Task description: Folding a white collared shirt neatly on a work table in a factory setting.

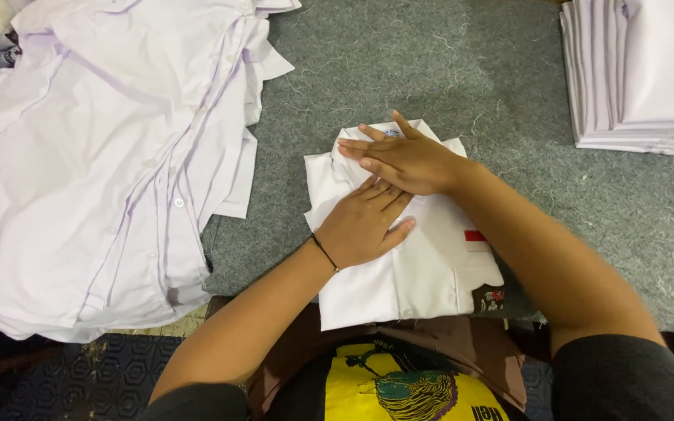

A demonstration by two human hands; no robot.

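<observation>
grey felt work surface (399,70), dark hexagon-patterned floor mat (111,378) below.

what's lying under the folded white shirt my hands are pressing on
Grey felt-like mat under the folded white shirt; brown cloth at its near edge. Left hand and right hand cover its collar.

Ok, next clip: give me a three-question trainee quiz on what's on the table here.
1. True or false: both hands rest flat on the folded white shirt.
2. Which lies at the far right of the grey table?
A. a stack of folded shirts
B. a pair of scissors
C. a cardboard box
3. Fill in: the left hand has a thin dark ____ at its wrist.

Key
1. True: the left hand and the right hand press on it, fingers overlapping.
2. A. The loose pile of unfolded shirts lies on the left.
3. band.
</observation>
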